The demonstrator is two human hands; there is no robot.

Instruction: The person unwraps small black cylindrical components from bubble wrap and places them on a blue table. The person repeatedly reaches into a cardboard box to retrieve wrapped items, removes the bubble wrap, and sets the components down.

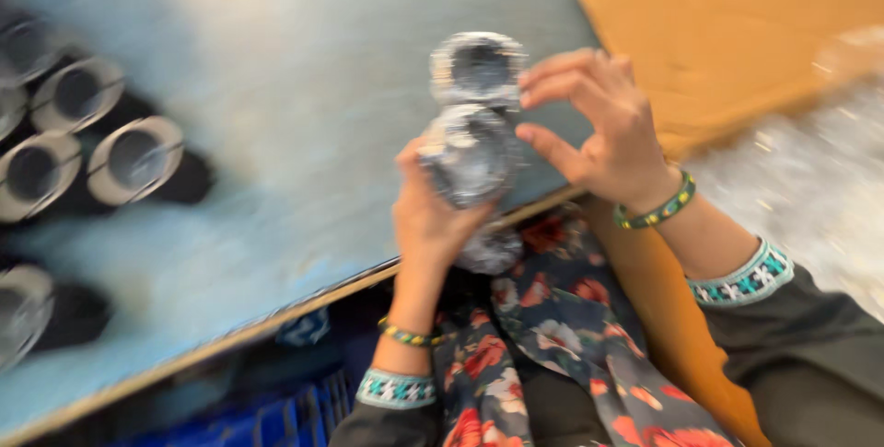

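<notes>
My left hand (431, 217) grips a shiny silver foil-wrapped piece (471, 160) from below, holding it up over the table edge. A second silvery ring-shaped piece (477, 66) sits just above it, touching it. My right hand (597, 120) is at their right side, fingers spread, with fingertips touching the upper and lower pieces. The picture is blurred by motion, so finer detail of the pieces cannot be made out. Both wrists wear beaded bracelets and dark sleeves with patterned cuffs.
Several dark cylinders with pale ring ends (136, 160) lie in a row at the left of the light blue table (276, 88). An orange-brown sheet (737, 23) lies at the upper right. Floral cloth (562, 336) covers my lap. A blue crate (276, 415) stands below the table edge.
</notes>
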